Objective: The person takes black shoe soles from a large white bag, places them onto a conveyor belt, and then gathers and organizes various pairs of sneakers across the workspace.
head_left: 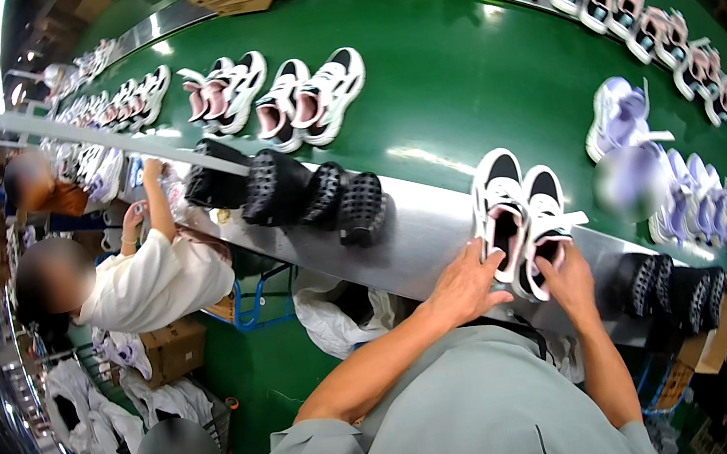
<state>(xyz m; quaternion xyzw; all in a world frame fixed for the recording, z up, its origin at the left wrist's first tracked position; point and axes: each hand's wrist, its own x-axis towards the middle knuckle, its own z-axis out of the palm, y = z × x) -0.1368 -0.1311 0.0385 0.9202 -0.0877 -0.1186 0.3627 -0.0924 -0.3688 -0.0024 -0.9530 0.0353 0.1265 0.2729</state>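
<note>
A pair of black and white sneakers with pink linings stands side by side in front of me, toes pointing away, at the metal edge of the green table. Against the outer side and heel of the left sneaker (498,175) lies my left hand (466,284), its fingers stretched and its thumb apart. My right hand (572,281) grips the heel of the right sneaker (542,191), with the thumb at the shoe's opening. A pale lace or tab sticks out to the right of that shoe.
Black studded blocks (277,188) line the metal ledge (426,231) on the left; similar black blocks (678,291) are at right. More sneakers (328,95) stand on the green table (444,72), lilac ones (617,115) at right. A co-worker in white (145,285) works at left.
</note>
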